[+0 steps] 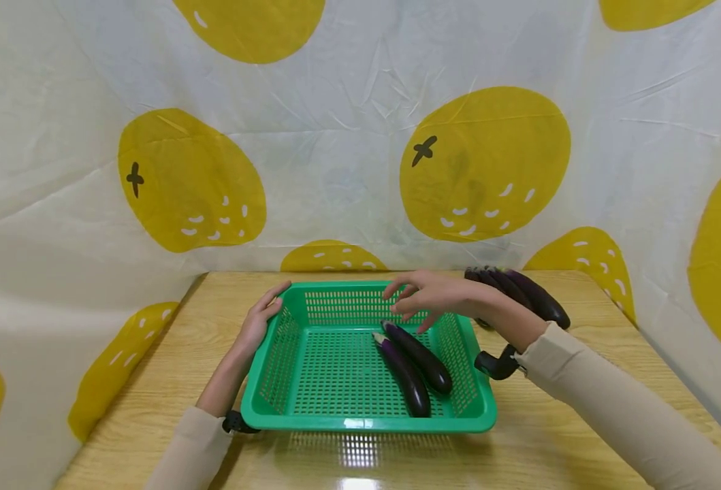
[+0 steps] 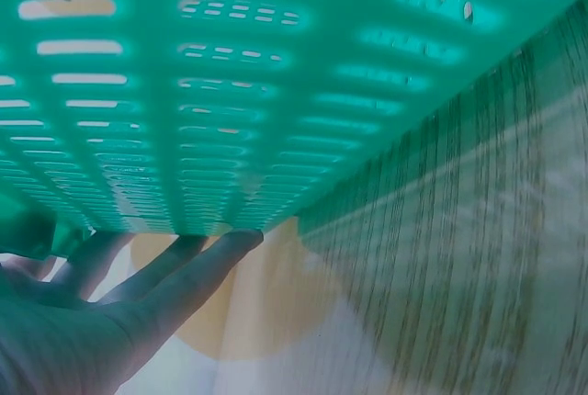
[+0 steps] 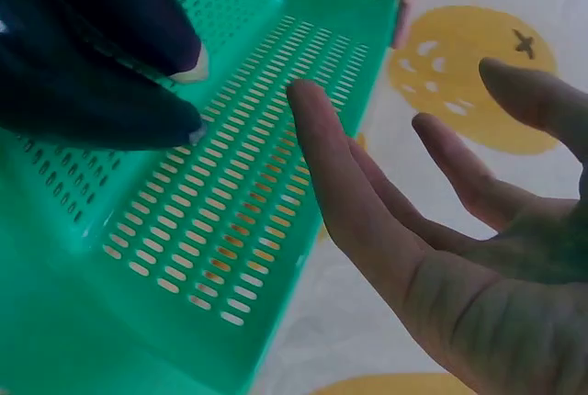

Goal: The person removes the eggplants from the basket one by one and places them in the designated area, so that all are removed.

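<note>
A green plastic basket (image 1: pixel 335 425) with slotted sides stands on the wooden table, two dark purple eggplants (image 1: pixel 404 373) lying in its right half. My left hand (image 1: pixel 257 325) holds the basket's rim at the far left corner. Seen from the left wrist, its long fingers (image 2: pixel 179 276) stretch along the outside of the slotted wall. Over the basket's far right part hovers my right hand (image 1: pixel 429 297), fingers spread and holding nothing. The stem ends of the two eggplants lie just below it. In the right wrist view the fingers (image 3: pixel 335 170) are apart from both eggplants (image 3: pixel 92 92).
More eggplants (image 1: pixel 534 298) lie bunched on the table (image 1: pixel 581 381) behind the basket's right side, partly covered by the right forearm. A white cloth (image 1: pixel 335 184) printed with yellow fruit hangs behind the table and down both sides.
</note>
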The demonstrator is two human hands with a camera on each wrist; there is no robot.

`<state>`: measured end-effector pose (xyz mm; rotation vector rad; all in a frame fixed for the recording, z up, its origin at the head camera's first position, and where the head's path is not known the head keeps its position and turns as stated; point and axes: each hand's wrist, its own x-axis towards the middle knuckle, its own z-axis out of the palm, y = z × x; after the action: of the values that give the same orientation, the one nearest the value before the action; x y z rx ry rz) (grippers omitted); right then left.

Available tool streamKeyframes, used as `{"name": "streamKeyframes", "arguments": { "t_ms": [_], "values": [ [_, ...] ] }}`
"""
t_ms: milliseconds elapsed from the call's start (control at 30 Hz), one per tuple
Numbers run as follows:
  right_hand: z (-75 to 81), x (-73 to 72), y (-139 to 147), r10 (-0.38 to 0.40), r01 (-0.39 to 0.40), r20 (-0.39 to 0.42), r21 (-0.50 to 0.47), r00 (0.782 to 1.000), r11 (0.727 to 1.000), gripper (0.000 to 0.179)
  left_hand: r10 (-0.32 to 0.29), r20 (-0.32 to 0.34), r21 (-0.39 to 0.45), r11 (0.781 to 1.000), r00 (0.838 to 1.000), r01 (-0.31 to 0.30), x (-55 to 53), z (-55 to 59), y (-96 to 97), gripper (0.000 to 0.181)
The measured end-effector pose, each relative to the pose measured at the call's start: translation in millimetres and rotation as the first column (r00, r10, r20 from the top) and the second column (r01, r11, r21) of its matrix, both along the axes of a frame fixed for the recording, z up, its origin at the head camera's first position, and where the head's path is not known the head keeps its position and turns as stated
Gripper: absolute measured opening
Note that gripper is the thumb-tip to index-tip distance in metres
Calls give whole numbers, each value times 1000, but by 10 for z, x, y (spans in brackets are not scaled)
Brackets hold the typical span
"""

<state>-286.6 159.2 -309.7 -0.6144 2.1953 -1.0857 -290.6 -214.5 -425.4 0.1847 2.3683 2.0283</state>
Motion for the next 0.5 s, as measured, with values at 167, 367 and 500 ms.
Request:
{"name": "streamKeyframes", "arguments": {
  "t_ms": [167, 367, 500],
  "values": [
    [-100, -85, -140, -8, 2, 104, 58, 995, 998, 52, 0, -14, -5, 1000, 1000, 0, 8, 11, 6, 49],
    [-202, -96, -265, -24, 4, 150, 135, 988, 991, 37, 8, -11, -24, 1000, 1000, -8, 27, 3, 10, 49],
    [-243, -93, -297, -20, -15, 183, 190, 983, 982, 36, 13, 1, -15, 1000, 1000, -13, 36, 8, 28, 48]
  ]
}}
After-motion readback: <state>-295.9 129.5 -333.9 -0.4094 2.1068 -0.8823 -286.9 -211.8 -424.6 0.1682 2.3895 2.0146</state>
